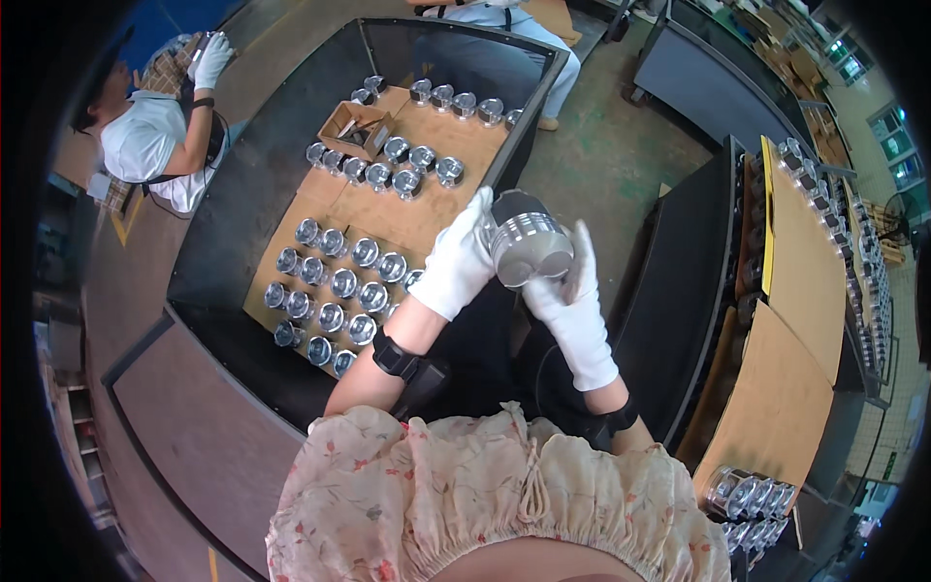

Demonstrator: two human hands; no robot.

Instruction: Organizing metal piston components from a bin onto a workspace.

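Note:
A metal piston (530, 239) with a dark skirt and shiny ring grooves is held up in front of me, tilted so its crown with shallow recesses faces me. My left hand (460, 254), in a white glove, grips its left side. My right hand (574, 308), gloved too, supports it from below right, with fingers curved along its side. Left of my hands, rows of pistons (343, 283) stand on a cardboard sheet (320, 209) inside a dark metal bin (218, 209). The undersides of my fingers are partly hidden by the piston.
An open cardboard box (355, 130) with small items sits among the bin's far pistons. On my right, another dark bin holds cardboard sheets (776, 388) and stacked pistons (752, 495). A person (160, 136) works at the far left; another (504, 24) sits beyond the bin.

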